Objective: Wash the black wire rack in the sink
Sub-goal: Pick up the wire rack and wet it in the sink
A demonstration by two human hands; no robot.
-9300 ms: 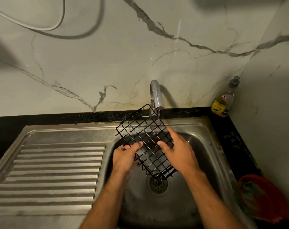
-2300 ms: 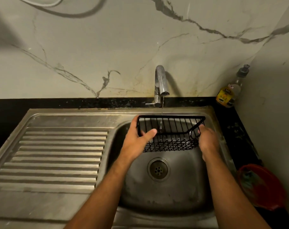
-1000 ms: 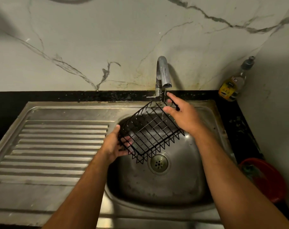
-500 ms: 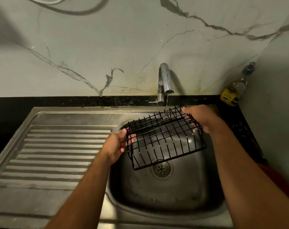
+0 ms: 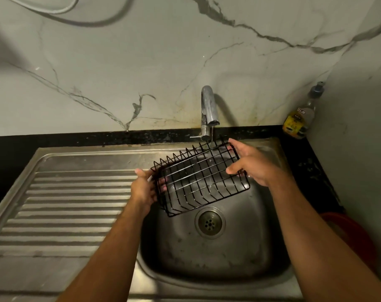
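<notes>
The black wire rack [image 5: 198, 179] hangs over the steel sink [image 5: 239, 253], tilted, its far right corner under the tap [image 5: 209, 110]. A thin stream of water falls from the spout onto that corner. My left hand [image 5: 144, 188] grips the rack's left end, fingers curled inside the wires. My right hand [image 5: 250, 164] holds the right end, thumb on the near side and fingers along the far edge. The drain [image 5: 210, 223] shows just below the rack.
A ribbed steel draining board [image 5: 65, 210] lies to the left of the basin. A bottle with a yellow label [image 5: 300, 118] stands in the back right corner on the black counter. A red bowl [image 5: 355, 238] sits at the right edge, partly behind my forearm.
The rack has been turned over several times under the tap. In the last half second it tipped a little, its right end rising toward the spout; both hands kept their hold.
</notes>
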